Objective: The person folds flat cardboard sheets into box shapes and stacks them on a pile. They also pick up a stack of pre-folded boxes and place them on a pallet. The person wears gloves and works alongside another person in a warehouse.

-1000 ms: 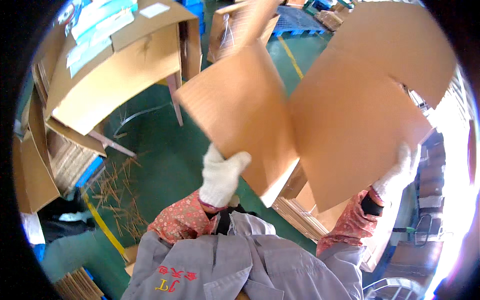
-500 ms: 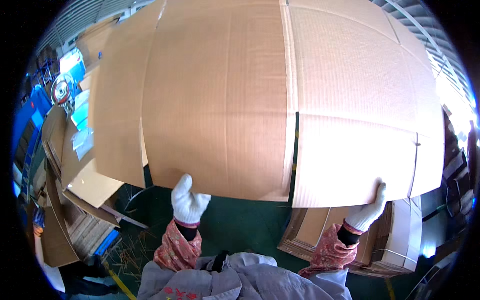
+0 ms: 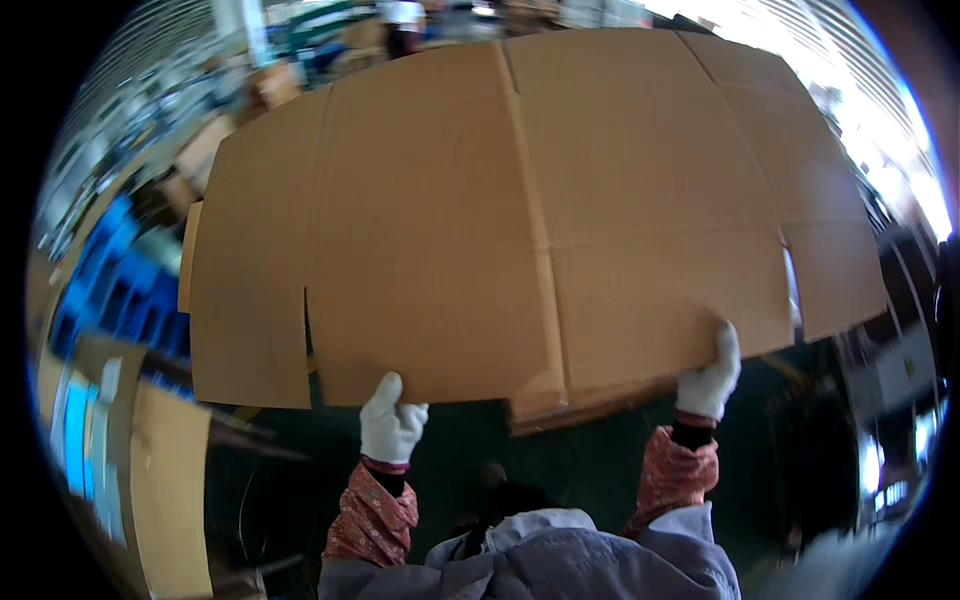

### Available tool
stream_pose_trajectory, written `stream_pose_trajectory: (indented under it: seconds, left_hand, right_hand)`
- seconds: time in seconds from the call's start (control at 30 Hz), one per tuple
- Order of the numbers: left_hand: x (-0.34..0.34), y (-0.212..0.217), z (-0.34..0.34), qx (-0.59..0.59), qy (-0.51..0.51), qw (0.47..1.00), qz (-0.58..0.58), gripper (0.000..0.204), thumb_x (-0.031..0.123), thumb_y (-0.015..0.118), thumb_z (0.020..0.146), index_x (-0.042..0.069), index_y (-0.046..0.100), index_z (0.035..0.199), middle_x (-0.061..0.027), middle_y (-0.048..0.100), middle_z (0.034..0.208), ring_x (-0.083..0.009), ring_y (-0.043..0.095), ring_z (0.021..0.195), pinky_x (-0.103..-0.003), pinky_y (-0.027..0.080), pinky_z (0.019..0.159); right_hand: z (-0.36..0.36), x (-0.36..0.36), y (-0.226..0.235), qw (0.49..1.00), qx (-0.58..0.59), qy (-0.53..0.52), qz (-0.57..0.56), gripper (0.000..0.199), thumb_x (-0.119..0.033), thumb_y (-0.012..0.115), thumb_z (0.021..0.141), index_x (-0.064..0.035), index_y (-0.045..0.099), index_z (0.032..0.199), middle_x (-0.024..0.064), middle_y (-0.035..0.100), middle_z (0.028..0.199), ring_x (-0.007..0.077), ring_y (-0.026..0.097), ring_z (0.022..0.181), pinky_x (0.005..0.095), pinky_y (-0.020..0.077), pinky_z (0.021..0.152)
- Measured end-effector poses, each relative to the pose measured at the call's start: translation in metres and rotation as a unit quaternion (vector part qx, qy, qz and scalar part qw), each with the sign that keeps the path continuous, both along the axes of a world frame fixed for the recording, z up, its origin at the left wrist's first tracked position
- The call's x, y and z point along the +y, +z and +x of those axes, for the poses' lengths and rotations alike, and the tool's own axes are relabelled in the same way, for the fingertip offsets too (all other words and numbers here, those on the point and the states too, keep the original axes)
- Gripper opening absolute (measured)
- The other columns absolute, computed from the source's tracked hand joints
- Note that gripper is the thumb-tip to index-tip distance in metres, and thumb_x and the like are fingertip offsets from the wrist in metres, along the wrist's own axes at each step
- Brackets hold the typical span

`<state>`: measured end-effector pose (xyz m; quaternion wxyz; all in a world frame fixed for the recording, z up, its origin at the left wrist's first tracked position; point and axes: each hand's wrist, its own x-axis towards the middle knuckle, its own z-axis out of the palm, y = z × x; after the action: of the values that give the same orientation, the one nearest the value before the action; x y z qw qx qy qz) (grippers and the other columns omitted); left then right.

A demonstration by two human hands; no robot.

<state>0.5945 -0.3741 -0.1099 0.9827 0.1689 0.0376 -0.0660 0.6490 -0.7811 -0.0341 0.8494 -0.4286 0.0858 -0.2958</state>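
Cardboard sheet (image 3: 430,240) has dropped in view, far edge now showing; left hand (image 3: 391,425) and right hand (image 3: 710,383) clamp its near edge, thumbs above, fingers largely hidden; sheet spans ahead, handling judged ongoing.

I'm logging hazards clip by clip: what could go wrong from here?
The left hand and right hand hold the wide cardboard sheet by its near edge, so its far side might sag or fold along the middle crease.
The sheet hides much of the floor ahead, so the person could bump into something.
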Motion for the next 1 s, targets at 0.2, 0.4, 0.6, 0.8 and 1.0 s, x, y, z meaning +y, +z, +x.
stream_pose_trajectory:
  seconds: [0.2,0.4,0.6,0.8,1.0]
  left_hand:
    - [-0.069,-0.047,0.085,-0.002,-0.116,0.993,0.009,0.026,0.013,0.054,0.098,-0.002,0.056,0.119,-0.0157,0.061,0.124,-0.0270,0.059,0.114,-0.032,0.054,0.091]
    - [-0.139,-0.046,0.157,0.113,-0.426,0.869,0.226,0.038,0.032,0.054,0.098,-0.001,0.059,0.116,-0.0205,0.068,0.104,-0.0278,0.067,0.094,-0.038,0.059,0.069]
    - [-0.247,-0.098,0.205,-0.323,-0.265,0.581,0.698,0.035,0.030,0.059,0.093,0.005,0.065,0.117,-0.0137,0.067,0.117,-0.0257,0.065,0.104,-0.035,0.051,0.089]
    - [-0.373,-0.174,0.313,-0.557,-0.134,0.292,0.766,0.051,0.032,0.058,0.089,0.008,0.052,0.134,-0.0167,0.047,0.142,-0.0352,0.041,0.132,-0.046,0.032,0.111]
    - [-0.422,-0.191,0.358,-0.601,-0.055,0.333,0.725,0.044,0.030,0.061,0.087,0.011,0.059,0.127,-0.0093,0.052,0.138,-0.0307,0.043,0.129,-0.049,0.031,0.111]
  right_hand:
    - [-0.022,-0.069,-0.057,0.997,-0.018,-0.037,0.072,0.034,-0.026,0.061,0.093,-0.0056,0.058,0.120,0.0075,0.065,0.114,0.0224,0.065,0.098,0.0340,0.0558,0.075]
    - [-0.005,-0.157,-0.100,0.976,0.051,-0.188,0.096,0.030,-0.023,0.065,0.091,-0.0046,0.060,0.115,0.0057,0.067,0.108,0.0209,0.066,0.092,0.0329,0.0558,0.074]
    - [0.021,-0.242,-0.247,0.918,0.219,-0.284,0.171,0.031,-0.022,0.070,0.089,-0.0062,0.062,0.114,0.0048,0.067,0.104,0.0188,0.065,0.090,0.0310,0.0547,0.073]
    - [0.014,-0.247,-0.325,0.851,0.304,-0.324,0.279,0.052,-0.025,0.077,0.082,-0.0074,0.051,0.124,0.0085,0.060,0.116,0.0260,0.057,0.107,0.0446,0.0448,0.097]
    - [0.030,-0.226,-0.319,0.849,0.333,-0.326,0.247,0.049,-0.033,0.074,0.084,-0.0086,0.054,0.122,0.0076,0.062,0.114,0.0254,0.059,0.103,0.0456,0.0491,0.090]
